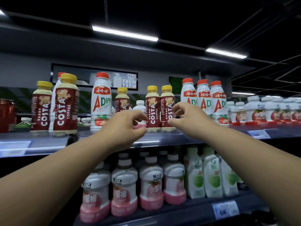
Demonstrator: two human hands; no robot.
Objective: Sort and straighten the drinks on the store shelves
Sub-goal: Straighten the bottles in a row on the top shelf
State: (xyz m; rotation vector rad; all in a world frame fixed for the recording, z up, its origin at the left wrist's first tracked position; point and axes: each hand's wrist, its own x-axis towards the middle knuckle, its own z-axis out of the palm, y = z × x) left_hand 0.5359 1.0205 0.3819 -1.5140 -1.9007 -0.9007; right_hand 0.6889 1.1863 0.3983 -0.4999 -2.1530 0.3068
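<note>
On the top shelf [162,139] stand mixed drinks. Two Costa Coffee bottles [153,108] with yellow caps sit side by side in the middle. Two more Costa bottles [65,105] are at the left, another [122,100] further back. A lone white AD bottle [101,101] with a red cap stands among them; three AD bottles [203,98] stand at the right. A small pink-and-white bottle [140,110] sits behind my left hand [125,126]. My left hand hovers before it, fingers curled and apart. My right hand [185,118] is open, fingers near the right Costa bottle, not gripping.
Squat white bottles with red labels [260,110] fill the top shelf's right end. The lower shelf [195,207] holds pink-bottomed bottles [123,190] and green-and-white cartons [211,175]. A red jar [6,115] stands at the far left. Price tags line the shelf edges.
</note>
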